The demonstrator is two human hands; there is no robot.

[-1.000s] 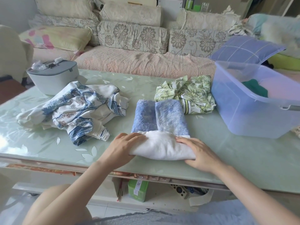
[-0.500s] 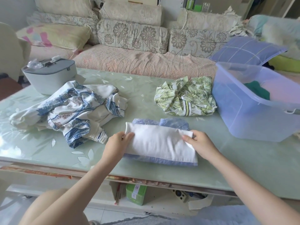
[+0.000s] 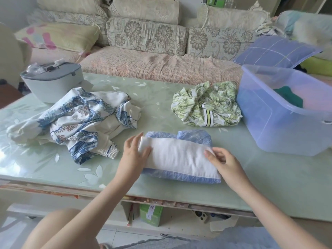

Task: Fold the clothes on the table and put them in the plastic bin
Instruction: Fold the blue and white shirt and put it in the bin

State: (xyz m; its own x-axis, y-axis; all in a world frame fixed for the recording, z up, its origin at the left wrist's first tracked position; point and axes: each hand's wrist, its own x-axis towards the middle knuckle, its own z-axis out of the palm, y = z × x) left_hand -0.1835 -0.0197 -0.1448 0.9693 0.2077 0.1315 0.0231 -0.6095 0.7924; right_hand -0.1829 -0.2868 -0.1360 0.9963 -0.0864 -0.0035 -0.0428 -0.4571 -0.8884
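Working at the near edge of the pale green table (image 3: 158,90), a person is handling a folded garment (image 3: 179,159), a flat bundle with a white layer on top and crinkly light blue cloth showing along its far and near edges. It is lying on the tabletop right in front of them, nearer to them than the two other pieces of clothing. The left hand (image 3: 133,155) is gripping the bundle's left end, thumb lying across the white layer and the fingers reaching up along the end of the fold. The right hand (image 3: 224,160) is pinching the right end, fingers curled with their tips pressing on the white cloth. Off to the left a blue-and-white patterned garment (image 3: 80,119) is lying in a loose, unfolded heap, and just behind it a grey lidded box (image 3: 52,81) is sitting near the far left corner. Towards the far right a green leaf-print garment (image 3: 204,106) is lying crumpled, just beside the plastic bin (image 3: 280,126). The bin, translucent and lilac-tinted, is standing open at the right side of the table, well apart from the bundle, and a dark green cloth (image 3: 289,97) is showing inside it. Behind the table a floral sofa (image 3: 152,63) is running across the room, with a blue checked pillow (image 3: 276,51) resting on its right part
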